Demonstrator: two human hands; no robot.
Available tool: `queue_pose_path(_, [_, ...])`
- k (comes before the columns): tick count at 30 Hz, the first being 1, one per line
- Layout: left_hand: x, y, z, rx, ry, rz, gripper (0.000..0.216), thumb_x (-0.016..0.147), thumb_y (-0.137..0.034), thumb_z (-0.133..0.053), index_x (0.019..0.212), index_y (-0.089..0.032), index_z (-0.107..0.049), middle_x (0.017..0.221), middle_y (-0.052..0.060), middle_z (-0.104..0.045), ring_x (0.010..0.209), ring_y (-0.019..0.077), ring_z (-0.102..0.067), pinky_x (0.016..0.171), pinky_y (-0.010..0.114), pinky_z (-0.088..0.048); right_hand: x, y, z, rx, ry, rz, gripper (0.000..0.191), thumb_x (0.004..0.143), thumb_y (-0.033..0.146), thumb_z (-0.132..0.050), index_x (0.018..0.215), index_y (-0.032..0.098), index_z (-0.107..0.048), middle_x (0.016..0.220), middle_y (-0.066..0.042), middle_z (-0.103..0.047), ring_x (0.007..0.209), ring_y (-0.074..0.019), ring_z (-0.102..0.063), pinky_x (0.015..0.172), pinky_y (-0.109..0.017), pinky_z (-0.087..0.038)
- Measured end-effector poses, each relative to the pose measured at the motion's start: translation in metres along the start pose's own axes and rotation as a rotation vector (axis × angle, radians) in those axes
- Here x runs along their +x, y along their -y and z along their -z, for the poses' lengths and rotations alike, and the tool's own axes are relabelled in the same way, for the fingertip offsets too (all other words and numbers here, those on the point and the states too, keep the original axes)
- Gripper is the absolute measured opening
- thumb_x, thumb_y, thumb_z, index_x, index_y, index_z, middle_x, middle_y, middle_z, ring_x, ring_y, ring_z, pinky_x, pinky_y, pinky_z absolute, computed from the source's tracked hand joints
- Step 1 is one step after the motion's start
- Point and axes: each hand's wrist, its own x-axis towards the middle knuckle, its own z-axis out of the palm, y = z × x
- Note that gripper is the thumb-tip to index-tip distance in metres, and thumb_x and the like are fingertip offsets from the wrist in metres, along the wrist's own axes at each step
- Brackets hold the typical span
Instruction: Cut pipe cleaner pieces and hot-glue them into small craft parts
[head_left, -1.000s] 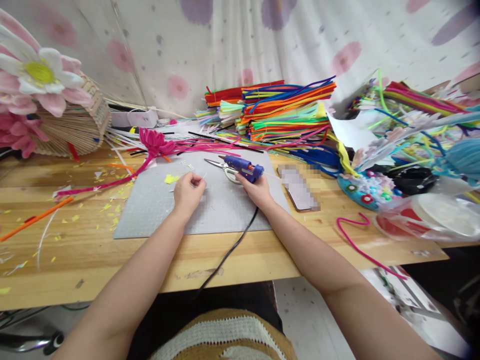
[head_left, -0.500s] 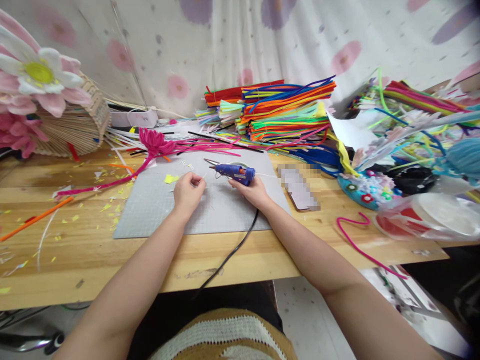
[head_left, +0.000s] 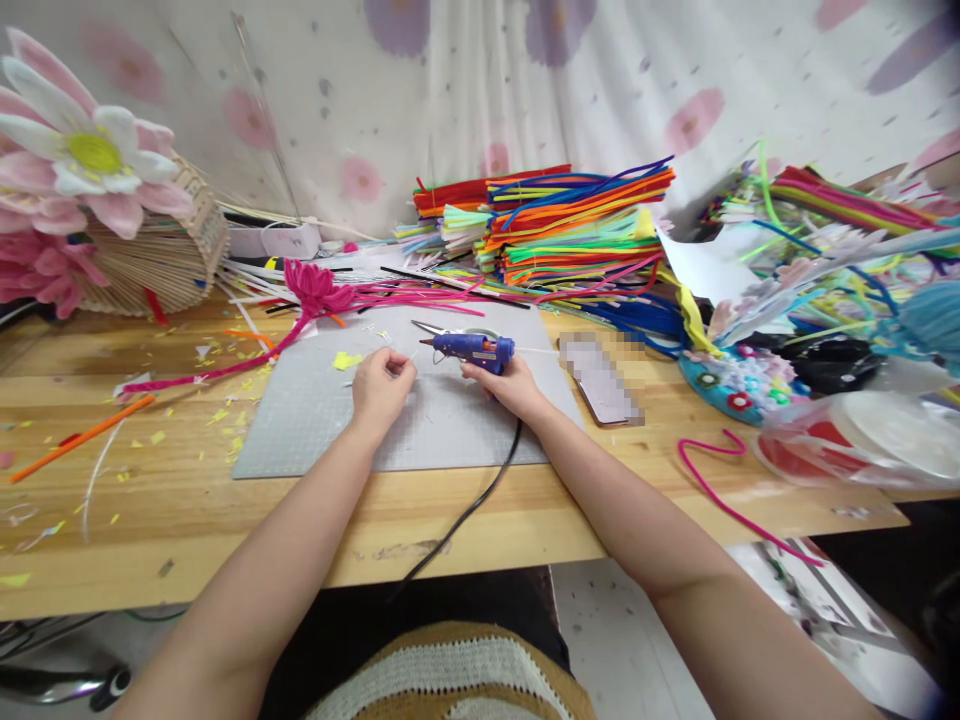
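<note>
Above the grey cutting mat (head_left: 300, 440), my right hand (head_left: 514, 385) is wrapped round a blue hot glue gun (head_left: 472, 350). Its nozzle points left, a pale glue stick shows at its rear, and a black cord (head_left: 480, 495) runs down over the table edge. My left hand (head_left: 382, 388) is closed in a pinch on a thin white strip (head_left: 413, 356), just left of the nozzle. The strip's kind is too small to make out. Behind the gun lie pliers (head_left: 425, 327), partly hidden. A yellow scrap (head_left: 347, 361) rests on the mat beside my left hand.
A magenta pipe-cleaner flower (head_left: 319, 290) lies behind the mat to the left. Bundles of coloured pipe cleaners (head_left: 577, 220) are stacked at the back. A phone (head_left: 600, 378) lies right of the mat, with a blue decorated piece (head_left: 739, 385) and a plastic-wrapped tub (head_left: 862, 435) farther right.
The view has shifted slightly, so everything sits a little farther right and lower. Both hands keep their holds, the glue gun still close to the thin white strip.
</note>
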Motion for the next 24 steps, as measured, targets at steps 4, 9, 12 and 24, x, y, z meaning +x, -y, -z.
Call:
queue_pose_path(4, [-0.0006,-0.0005,0.0002,0.006,0.014,-0.006,0.008,0.067,-0.028,-0.052,0.065,-0.020,-0.055,0.066,-0.001,-0.059,0.066,0.0141,-0.055,0.068,0.027,-0.041,-0.0013,0.0037,0.0011,-0.041,0.011,-0.023,0.037,0.064,0.052,-0.062,0.070,0.016,-0.062,0.062,-0.002,-0.061,0.060,-0.0135,-0.055,0.060,-0.026,-0.043])
queue_pose_path(9, [-0.0006,-0.0010,0.0003,0.015,0.019,-0.012,0.008,0.067,-0.027,-0.052,0.064,-0.020,-0.055,0.065,-0.001,-0.059,0.067,0.0143,-0.055,0.069,0.027,-0.040,-0.0028,0.0069,0.0008,-0.060,0.019,-0.016,0.034,0.065,0.051,-0.062,0.067,0.016,-0.061,0.057,-0.001,-0.058,0.059,-0.0133,-0.054,0.059,-0.026,-0.043])
queue_pose_path(12, [-0.0005,-0.0013,0.0005,0.012,0.021,-0.002,0.008,0.067,-0.027,-0.053,0.064,-0.020,-0.055,0.064,-0.001,-0.059,0.066,0.0142,-0.055,0.068,0.027,-0.040,-0.0035,0.0079,0.0014,-0.062,0.034,-0.015,0.035,0.064,0.051,-0.062,0.067,0.017,-0.061,0.056,-0.001,-0.057,0.057,-0.0130,-0.053,0.058,-0.026,-0.042])
queue_pose_path(24, [-0.0004,-0.0009,0.0004,0.003,0.004,0.002,0.008,0.066,-0.027,-0.053,0.065,-0.020,-0.056,0.065,-0.001,-0.059,0.066,0.0144,-0.055,0.067,0.027,-0.040,-0.0031,0.0059,0.0007,-0.092,0.066,0.000,0.042,0.064,0.054,-0.062,0.078,0.015,-0.065,0.058,-0.001,-0.057,0.060,-0.0136,-0.053,0.059,-0.026,-0.042])
